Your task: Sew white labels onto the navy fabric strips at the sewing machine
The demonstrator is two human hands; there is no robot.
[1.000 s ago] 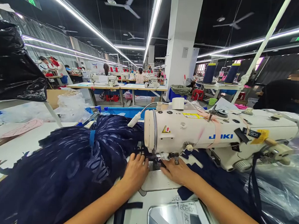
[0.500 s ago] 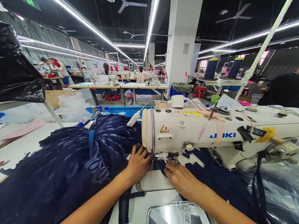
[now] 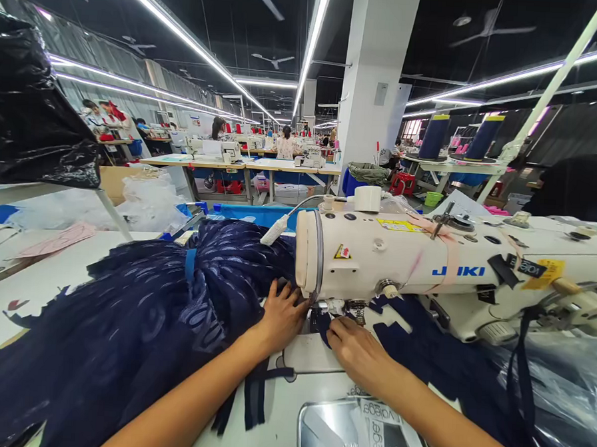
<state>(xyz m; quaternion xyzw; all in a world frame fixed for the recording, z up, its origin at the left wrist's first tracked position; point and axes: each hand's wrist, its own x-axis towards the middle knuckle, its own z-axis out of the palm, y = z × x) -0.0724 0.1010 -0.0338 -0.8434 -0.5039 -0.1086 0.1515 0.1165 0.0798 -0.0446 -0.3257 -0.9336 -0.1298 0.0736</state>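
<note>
A white sewing machine stands in front of me, its needle area low at the left end. My left hand lies left of the needle with fingers stretched and spread, the tips partly behind the machine head. To the right of the needle, my right hand has its fingers pressed together on a small navy fabric piece at the presser foot. A large bundle of navy fabric pieces, tied with a blue band, spreads left of my left hand. More navy fabric lies right of the needle.
A metal tray with printed labels sits near my right forearm. Clear plastic lies at the right. A black plastic bag stands at upper left; two navy thread cones are behind the machine. Several people work farther back.
The view has shifted, so the scene sits slightly further right. Both hands stay beside the needle; the right fingertips remain on the navy piece.
</note>
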